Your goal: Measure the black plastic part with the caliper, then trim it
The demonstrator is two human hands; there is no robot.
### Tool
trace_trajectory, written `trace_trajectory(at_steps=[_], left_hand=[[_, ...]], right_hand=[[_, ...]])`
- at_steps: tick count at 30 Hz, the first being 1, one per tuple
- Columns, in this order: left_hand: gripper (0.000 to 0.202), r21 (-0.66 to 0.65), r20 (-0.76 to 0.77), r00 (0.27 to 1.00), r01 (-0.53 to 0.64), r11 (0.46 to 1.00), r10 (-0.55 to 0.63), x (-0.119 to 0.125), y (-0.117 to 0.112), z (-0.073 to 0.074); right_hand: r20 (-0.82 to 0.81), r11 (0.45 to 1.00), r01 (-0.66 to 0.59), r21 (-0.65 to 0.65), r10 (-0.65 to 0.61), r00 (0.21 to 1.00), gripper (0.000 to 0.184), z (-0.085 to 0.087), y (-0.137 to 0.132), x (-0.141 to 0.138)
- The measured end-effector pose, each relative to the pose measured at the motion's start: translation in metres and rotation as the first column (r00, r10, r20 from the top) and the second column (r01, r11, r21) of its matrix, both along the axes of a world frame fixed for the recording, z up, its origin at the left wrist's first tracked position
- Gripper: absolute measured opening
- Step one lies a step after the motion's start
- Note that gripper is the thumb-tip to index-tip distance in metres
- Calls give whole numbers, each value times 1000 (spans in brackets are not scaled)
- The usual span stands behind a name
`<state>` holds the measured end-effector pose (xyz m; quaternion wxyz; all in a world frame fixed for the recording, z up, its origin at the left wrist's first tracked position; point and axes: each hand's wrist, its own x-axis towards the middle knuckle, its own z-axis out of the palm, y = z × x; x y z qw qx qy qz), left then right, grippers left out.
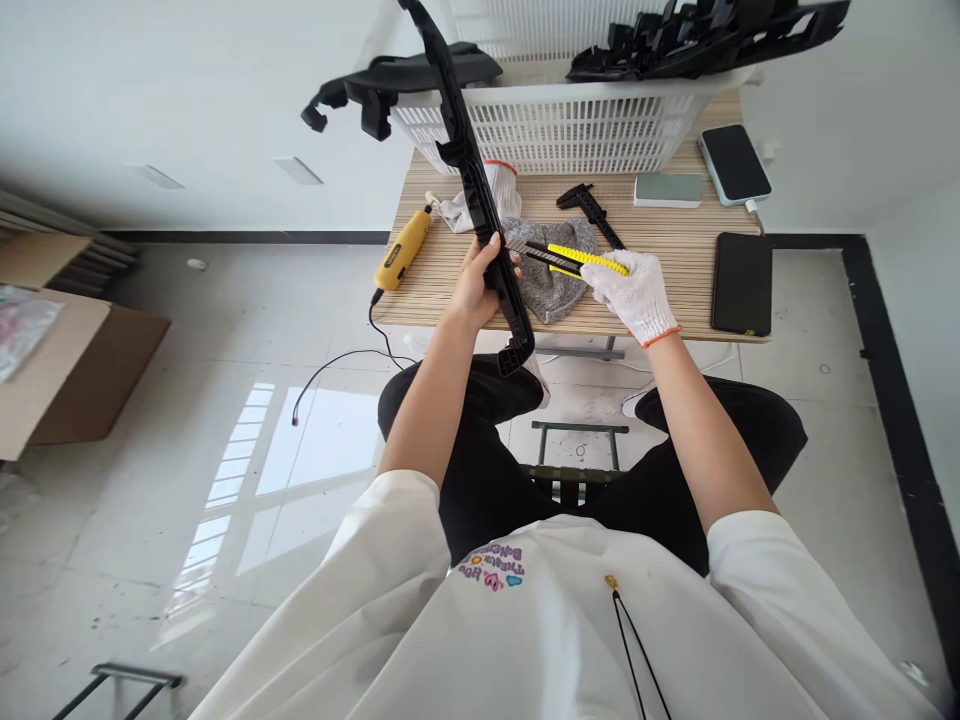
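Observation:
A long black plastic trim part [480, 190] stands tilted above the table's front edge. My bare left hand [480, 280] is closed around its middle. In a white knit glove, my right hand [630, 290] grips a yellow utility knife [589, 259]. The knife's blade is out and points left at the trim part, close to my left fingers; whether it touches the plastic I cannot tell. Beneath the knife lies a crumpled grey cloth [555, 285]. Behind the trim part is a white glove [499, 190] with an orange edge, partly hidden.
A yellow corded rotary tool [403, 250] lies left on the wooden table [675, 290]. Black calipers [590, 212], a grey-green box [668, 189], a power bank [735, 163] and a phone [742, 283] lie right. A white basket [570, 130] with black parts [697, 45] stands behind.

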<state>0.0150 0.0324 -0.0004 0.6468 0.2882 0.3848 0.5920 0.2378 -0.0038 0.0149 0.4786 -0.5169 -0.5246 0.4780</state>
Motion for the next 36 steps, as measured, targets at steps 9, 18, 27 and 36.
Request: trace_trajectory(at_steps=[9,18,27,36], left_hand=[[5,-2,-11,1000,-15,1000,15,-1,-2,2],[9,19,-20,1000,20,1000,-19,3,-8,5],[11,28,9,1000,1,1000,-1,6,-7,-3],[16,-15,-9,999,51,999,-52,7,-3,-2]], right_hand=[[53,999,-39,17,38,998,28,1,-4,2],[67,999,-46,-14,47,997,25,0,-4,2],[55,999,-13,-42,15,998,25,6,-9,2],[6,996,35,-84,-35,999,23,4,-5,3]])
